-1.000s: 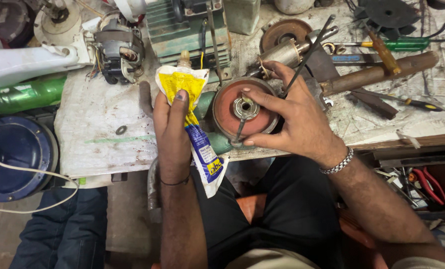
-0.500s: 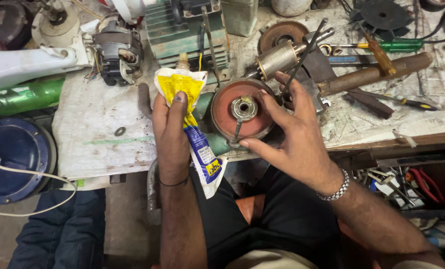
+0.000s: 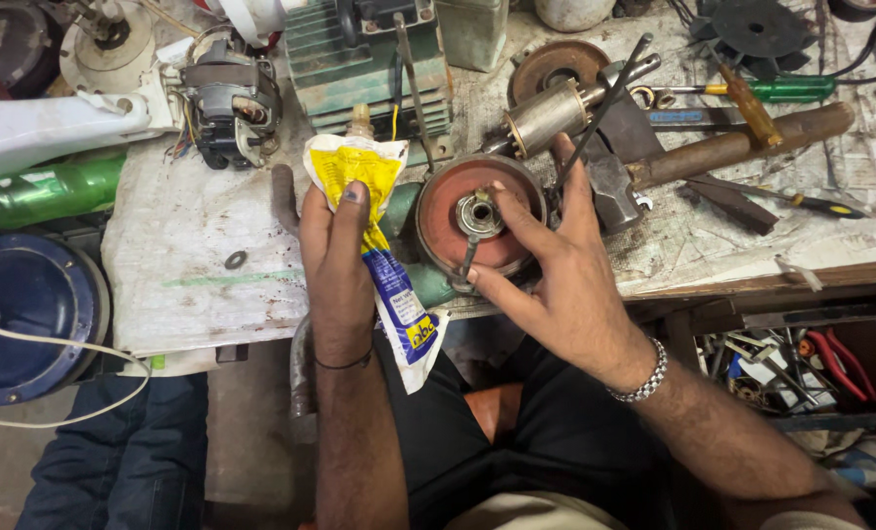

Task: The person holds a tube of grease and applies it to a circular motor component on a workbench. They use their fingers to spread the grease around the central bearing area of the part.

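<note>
My left hand (image 3: pixel 338 257) grips a yellow, white and blue plastic pouch (image 3: pixel 387 245) with a small nozzle at its top, held upright over the bench edge. My right hand (image 3: pixel 556 270) rests against a round reddish-brown motor end cover (image 3: pixel 448 211) with a metal bearing (image 3: pixel 478 213) at its centre. The index finger touches the bearing, the thumb sits at the cover's lower rim, and the other fingers are spread. The cover lies flat on the bench just right of the pouch.
A cluttered workbench (image 3: pixel 193 255) holds a motor rotor (image 3: pixel 548 116), a hammer (image 3: pixel 693 157), a green-handled screwdriver (image 3: pixel 762 90), a second rusty cover (image 3: pixel 554 67), a wound stator (image 3: pixel 228 98) and a green finned motor housing (image 3: pixel 374 59). A blue round part (image 3: pixel 21 324) sits lower left. An open drawer of tools (image 3: pixel 801 363) is at the right.
My right hand has shifted off the cover's front and opened its fingers; the index finger now touches the centre bearing. The left hand and pouch have stayed nearly still.
</note>
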Motion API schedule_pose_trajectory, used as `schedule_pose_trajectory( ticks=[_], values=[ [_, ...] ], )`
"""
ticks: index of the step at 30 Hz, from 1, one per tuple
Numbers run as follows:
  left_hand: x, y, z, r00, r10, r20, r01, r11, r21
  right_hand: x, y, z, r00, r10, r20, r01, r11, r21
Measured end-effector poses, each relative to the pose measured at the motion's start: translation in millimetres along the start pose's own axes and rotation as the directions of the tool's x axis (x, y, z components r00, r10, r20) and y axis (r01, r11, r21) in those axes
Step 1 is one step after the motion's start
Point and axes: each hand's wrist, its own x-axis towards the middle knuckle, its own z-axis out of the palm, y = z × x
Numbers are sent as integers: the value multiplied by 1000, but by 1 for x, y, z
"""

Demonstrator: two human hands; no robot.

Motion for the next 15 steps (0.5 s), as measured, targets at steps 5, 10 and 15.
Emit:
schedule_pose_trajectory(
  ticks=[5,10,15],
  values=[
    [0,0,-1,1000,4,12,-4,1000,-5,6,5,1,1000,-13,5,13,999,39],
    [0,0,-1,1000,2,3,-3,1000,26,10,11,4,1000,-15,12,13,993,117],
    [0,-1,-1,1000,2,-7,-2,999,40,10,16,13,1000,-11,17,8,985,170]
  ],
)
